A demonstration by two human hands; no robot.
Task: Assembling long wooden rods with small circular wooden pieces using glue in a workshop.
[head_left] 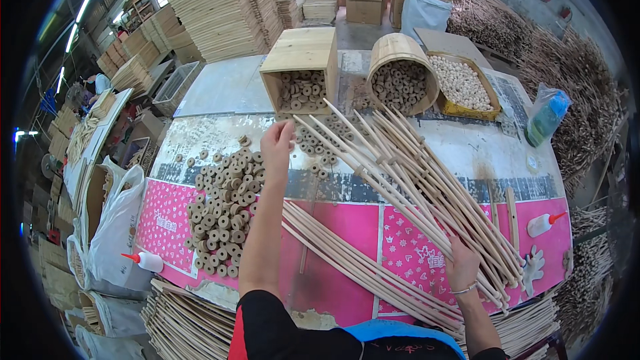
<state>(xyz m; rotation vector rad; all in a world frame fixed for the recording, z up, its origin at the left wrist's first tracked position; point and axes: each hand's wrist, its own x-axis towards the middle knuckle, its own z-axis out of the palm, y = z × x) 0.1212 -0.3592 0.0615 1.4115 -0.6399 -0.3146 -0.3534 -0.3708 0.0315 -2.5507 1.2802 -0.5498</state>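
Note:
My right hand (463,268) is closed around several long wooden dowels (339,152) near their lower ends. These rods slant up and left across the table, with their far tips fanned out. Beside those tips I hold up my left hand (277,145), its fingers pinched together. Whatever sits between the fingers, if anything, is too small to make out. Below and left of that hand lies a heap of round wooden discs with center holes (223,213). More dowels with discs partway along them (460,190) lie right of the held ones. Plain dowels (360,260) rest nearer to me.
A square wooden box (299,50) and a wooden bucket (395,48) lie tipped, discs inside. A yellow tray (497,108) holds pale beads. Glue bottles stand left (152,263) and right (539,225), near a glove (533,268). Stick bundles (493,23) crowd the right side.

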